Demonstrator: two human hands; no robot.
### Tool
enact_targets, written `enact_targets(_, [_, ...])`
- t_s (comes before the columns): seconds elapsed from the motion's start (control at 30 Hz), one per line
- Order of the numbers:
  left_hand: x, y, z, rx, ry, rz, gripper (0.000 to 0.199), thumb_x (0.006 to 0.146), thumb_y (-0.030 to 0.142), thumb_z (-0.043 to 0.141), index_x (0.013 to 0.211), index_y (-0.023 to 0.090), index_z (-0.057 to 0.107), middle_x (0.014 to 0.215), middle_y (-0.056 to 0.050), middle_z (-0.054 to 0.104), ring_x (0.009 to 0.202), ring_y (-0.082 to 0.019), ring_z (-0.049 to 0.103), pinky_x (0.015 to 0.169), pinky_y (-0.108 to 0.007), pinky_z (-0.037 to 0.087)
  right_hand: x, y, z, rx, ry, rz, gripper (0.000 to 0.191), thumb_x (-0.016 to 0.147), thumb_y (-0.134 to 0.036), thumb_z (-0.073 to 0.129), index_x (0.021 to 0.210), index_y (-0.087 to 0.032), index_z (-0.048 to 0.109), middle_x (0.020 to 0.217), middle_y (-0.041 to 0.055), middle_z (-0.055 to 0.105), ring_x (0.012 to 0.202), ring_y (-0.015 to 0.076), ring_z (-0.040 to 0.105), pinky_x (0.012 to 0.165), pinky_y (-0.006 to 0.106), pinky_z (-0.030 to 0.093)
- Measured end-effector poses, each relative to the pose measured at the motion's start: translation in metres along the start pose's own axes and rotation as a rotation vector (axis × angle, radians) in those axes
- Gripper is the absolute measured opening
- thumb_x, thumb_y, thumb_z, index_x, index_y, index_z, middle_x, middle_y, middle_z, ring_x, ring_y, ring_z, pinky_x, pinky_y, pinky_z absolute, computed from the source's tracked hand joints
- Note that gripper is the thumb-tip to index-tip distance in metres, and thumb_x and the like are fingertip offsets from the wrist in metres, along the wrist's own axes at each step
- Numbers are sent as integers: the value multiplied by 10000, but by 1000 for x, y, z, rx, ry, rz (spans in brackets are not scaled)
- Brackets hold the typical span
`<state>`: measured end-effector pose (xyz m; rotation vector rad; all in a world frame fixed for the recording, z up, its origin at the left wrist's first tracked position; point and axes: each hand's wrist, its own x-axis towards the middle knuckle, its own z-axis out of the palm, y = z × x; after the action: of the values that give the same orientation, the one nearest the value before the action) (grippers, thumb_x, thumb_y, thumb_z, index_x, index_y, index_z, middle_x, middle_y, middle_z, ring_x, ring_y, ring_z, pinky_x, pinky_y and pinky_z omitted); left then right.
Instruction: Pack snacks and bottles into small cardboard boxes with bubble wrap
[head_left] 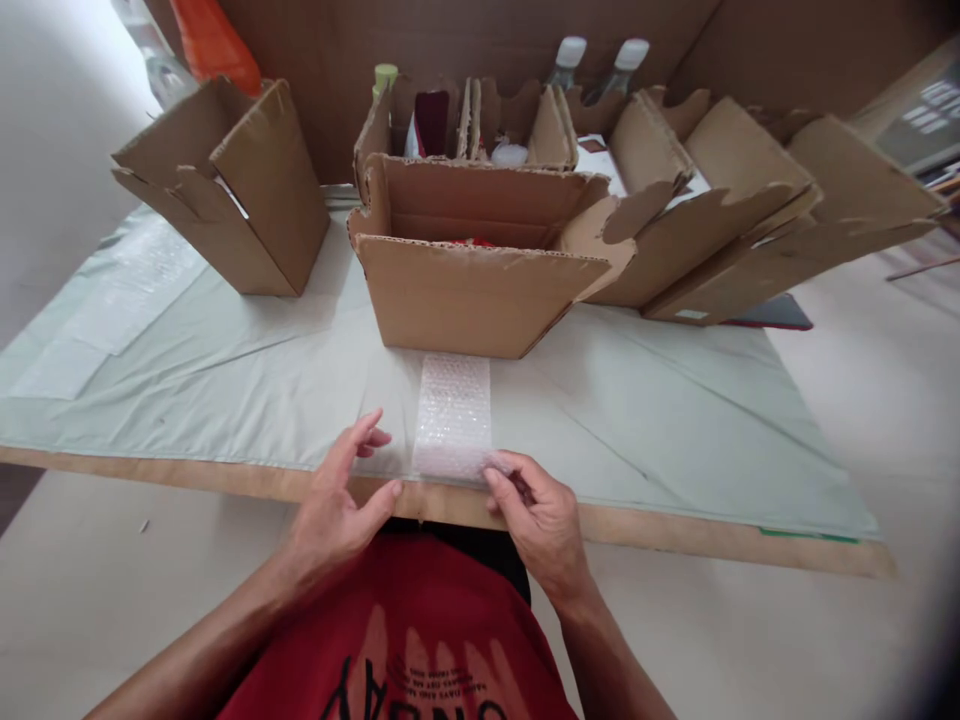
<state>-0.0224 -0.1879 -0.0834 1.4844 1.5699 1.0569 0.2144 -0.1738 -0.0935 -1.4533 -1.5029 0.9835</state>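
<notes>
A clear bubble-wrap pouch (453, 415) lies flat on the cloth near the table's front edge. My right hand (536, 515) pinches its lower right corner between thumb and fingers. To the left of the pouch, my left hand (346, 500) hovers by the edge with thumb and fingers apart, holding nothing. Just beyond the pouch stands a wide cardboard bin (480, 300), with something red partly showing inside.
More cardboard bins (697, 190) line the back and right, and another cardboard bin (262, 210) stands at the left. Flat bubble-wrap pieces (120, 290) lie on the left of the pale green tablecloth (675, 420). White-capped bottles (570, 55) stand behind the bins.
</notes>
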Motion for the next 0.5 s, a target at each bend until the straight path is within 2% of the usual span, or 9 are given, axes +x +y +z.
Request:
enact_targets(0.07, [6,-5,11,27,-65,0,696,842,310,684,1499,241,468,1255,-92,673,1018,-211,618,958,-393,501,0,3,1,61,-38,89,231,958,-399,619,977,-191,717,678,-9,636,545,142,623,563,249,544])
enact_targets(0.17, [16,-7,29,35,-150,-14,584,897,319,603,1459,191,514,1008,-60,707,855,-184,633,822,-330,524,0,10,6,52,-39,134,256,953,-411,622,1040,-184,703,745,5,654,549,133,610,547,251,540])
enact_targets(0.23, [21,-6,37,72,-165,-9,529,919,305,562,1430,173,542,855,-19,681,757,-169,620,748,-302,512,-1,13,6,-45,54,79,292,958,-386,633,1165,-184,675,878,38,705,572,131,605,572,272,552])
enact_targets(0.3, [26,-5,40,133,-168,2,532,919,289,548,1438,174,531,810,2,674,695,-157,603,701,-287,494,-4,13,2,-189,201,-74,309,971,-312,642,1258,-199,632,1019,73,718,625,136,615,648,306,576])
enact_targets(0.37, [29,-4,39,197,-181,9,546,915,279,542,1452,187,511,811,11,685,663,-148,595,668,-276,477,-8,9,-3,-322,281,-303,288,981,-212,633,1268,-217,617,1072,88,707,727,164,646,733,342,583])
enact_targets(0.43, [31,-5,39,247,-196,26,544,914,270,532,1452,197,503,804,20,690,644,-143,596,651,-268,469,-8,6,-7,-428,222,-519,279,977,-138,618,1243,-221,623,1098,100,705,901,217,681,810,386,568])
enact_targets(0.5, [32,-6,40,293,-192,60,533,913,254,524,1443,195,504,777,29,683,631,-143,597,648,-268,471,-5,7,-8,-521,81,-627,273,977,-110,596,1231,-205,628,1181,116,706,1115,282,662,889,437,538])
